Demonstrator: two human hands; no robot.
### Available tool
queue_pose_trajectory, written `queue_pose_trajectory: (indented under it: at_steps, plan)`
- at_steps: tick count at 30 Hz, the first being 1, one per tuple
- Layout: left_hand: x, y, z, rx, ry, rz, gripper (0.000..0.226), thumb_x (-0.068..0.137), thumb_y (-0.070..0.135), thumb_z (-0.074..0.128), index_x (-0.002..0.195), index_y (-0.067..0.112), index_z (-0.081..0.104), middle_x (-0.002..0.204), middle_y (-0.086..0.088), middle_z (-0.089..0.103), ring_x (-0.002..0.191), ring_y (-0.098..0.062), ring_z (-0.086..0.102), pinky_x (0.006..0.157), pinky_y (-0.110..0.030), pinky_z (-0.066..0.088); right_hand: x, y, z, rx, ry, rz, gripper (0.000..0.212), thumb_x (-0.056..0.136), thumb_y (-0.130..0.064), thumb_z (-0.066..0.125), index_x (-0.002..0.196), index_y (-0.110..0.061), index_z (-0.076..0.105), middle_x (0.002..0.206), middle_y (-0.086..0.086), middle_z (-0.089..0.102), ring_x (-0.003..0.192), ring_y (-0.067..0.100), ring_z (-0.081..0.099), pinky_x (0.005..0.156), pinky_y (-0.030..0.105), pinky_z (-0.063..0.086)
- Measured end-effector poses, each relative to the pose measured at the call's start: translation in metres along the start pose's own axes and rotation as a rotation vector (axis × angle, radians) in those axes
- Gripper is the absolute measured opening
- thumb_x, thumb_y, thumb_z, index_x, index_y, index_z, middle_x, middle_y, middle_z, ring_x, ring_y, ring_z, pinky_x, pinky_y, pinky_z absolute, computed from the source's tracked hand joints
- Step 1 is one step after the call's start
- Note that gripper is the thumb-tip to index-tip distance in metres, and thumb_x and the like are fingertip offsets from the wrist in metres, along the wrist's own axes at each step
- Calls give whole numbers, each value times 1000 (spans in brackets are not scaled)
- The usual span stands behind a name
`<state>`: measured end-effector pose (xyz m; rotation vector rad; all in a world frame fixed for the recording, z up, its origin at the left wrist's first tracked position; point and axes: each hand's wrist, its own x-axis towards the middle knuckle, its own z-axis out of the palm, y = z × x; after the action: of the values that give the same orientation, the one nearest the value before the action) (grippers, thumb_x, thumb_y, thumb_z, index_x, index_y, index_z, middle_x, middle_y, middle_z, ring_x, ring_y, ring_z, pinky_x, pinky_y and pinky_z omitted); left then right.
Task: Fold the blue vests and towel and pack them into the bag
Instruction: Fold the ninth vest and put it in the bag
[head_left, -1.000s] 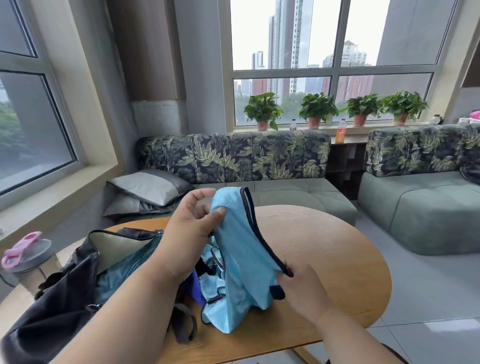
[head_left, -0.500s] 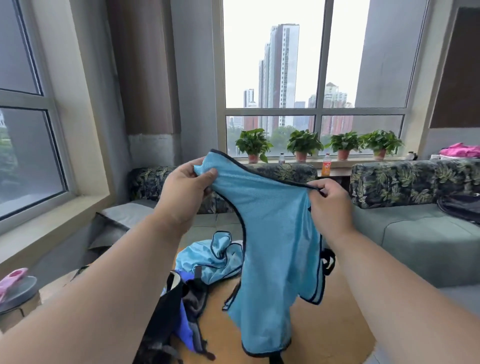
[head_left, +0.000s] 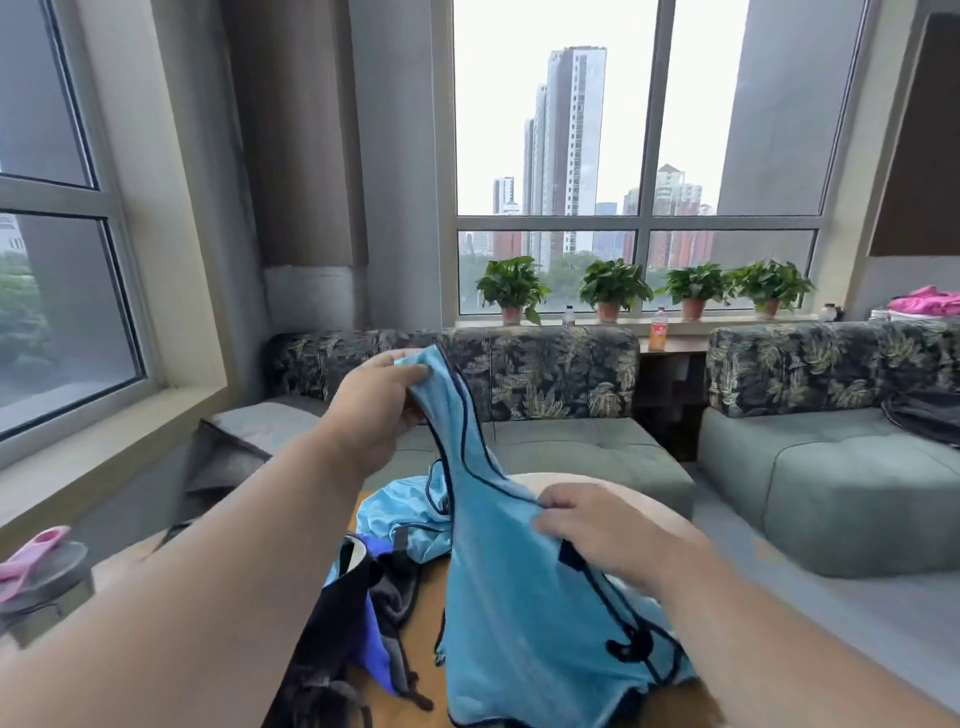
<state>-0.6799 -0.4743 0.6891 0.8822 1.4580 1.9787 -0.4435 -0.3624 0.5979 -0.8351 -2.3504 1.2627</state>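
- My left hand (head_left: 374, 410) is raised over the table, thumb and fingers pinched tight on one top corner of the light-blue vest (head_left: 519, 597), at its dark-piped edge.
- My right hand (head_left: 613, 535) sits lower and nearer me, fingers curled, gripping the vest's other piped edge where the fabric bunches.
- Vest hangs slack between both grips, sloping down from upper left to lower right. Bottom hem reaches the wooden table (head_left: 426, 613) near the front of the view; a dark loop shows close to the lower right edge.
- Second blue vest (head_left: 400, 514) lies crumpled on the tabletop behind the held one, just beside it; whether they touch, cannot tell.
- Black bag (head_left: 332, 639) lies at left under my left forearm, mouth open, w/ dark blue and grey fabric (head_left: 384, 623) spilling at its rim, close to the held vest's left edge.
- Bare tabletop shows between bag and vest, plus a strip beyond my right hand.
- Green sofa (head_left: 571, 447) runs behind the table's far edge; a 2nd sofa section (head_left: 831, 483) is to the right across a floor gap.
- Potted plants (head_left: 613, 286) line the window sill.
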Motion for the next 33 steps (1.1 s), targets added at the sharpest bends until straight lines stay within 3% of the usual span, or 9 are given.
queue_pose_trajectory:
  at_steps: [4,9,15,18,21,24,27,30,33]
  plan:
    - [0,-18,-17,-54,76,-89,24,86,2,50,92,10,72,79,-13,66,69,-27,62,71,-37,51,-11,20,66,112,-424,77,24,92,-35,72,111,-21,74,98,-7,73,89,11,67,81,27,52]
    - [-4,-40,-51,-100,163,-169,21,96,17,62,112,7,73,77,-9,63,63,-22,57,67,-34,49,10,52,91,195,-218,262,25,93,-24,63,115,-15,71,91,-2,68,75,10,61,66,24,45]
    - [-38,-53,-79,-185,160,-178,20,102,13,52,105,9,72,74,-10,57,64,-27,54,71,-39,52,55,90,118,35,-62,271,16,98,-17,53,95,-24,68,82,-4,62,65,11,51,52,18,42]
    - [-52,-59,-90,-231,133,-192,21,101,12,50,111,6,68,74,-9,55,58,-25,55,70,-39,52,84,108,136,-118,-81,236,17,100,-22,53,108,-31,65,108,-3,64,87,14,60,77,26,51]
    - [-63,-69,-107,-232,139,-212,25,97,7,43,112,5,63,71,-9,50,56,-23,50,66,-36,49,109,121,151,-367,-117,230,41,101,-40,57,140,-29,58,146,4,52,123,24,59,103,29,46]
    - [-74,-79,-130,-209,151,-228,38,78,13,48,113,2,59,70,-7,42,60,-22,42,73,-39,45,123,128,165,-456,-181,247,61,96,-56,56,149,-27,52,156,2,48,139,25,50,115,34,39]
    - [-82,-87,-149,-98,149,-260,41,66,28,70,101,7,65,67,-4,37,58,-20,38,74,-37,44,132,132,178,-459,-235,256,63,83,-64,68,135,-29,60,136,-1,62,121,20,61,106,35,49]
    - [-87,-97,-153,114,138,-312,20,74,35,79,78,20,66,67,-1,40,57,-17,41,81,-37,47,134,134,189,-416,-302,209,38,80,-51,80,102,-26,62,107,0,68,97,17,64,89,32,54]
    - [-86,-110,-152,345,90,-306,23,74,43,79,76,25,65,71,2,49,66,-16,46,81,-41,47,133,135,193,-463,-342,159,24,88,-40,75,80,-24,59,91,2,68,85,20,62,80,34,53]
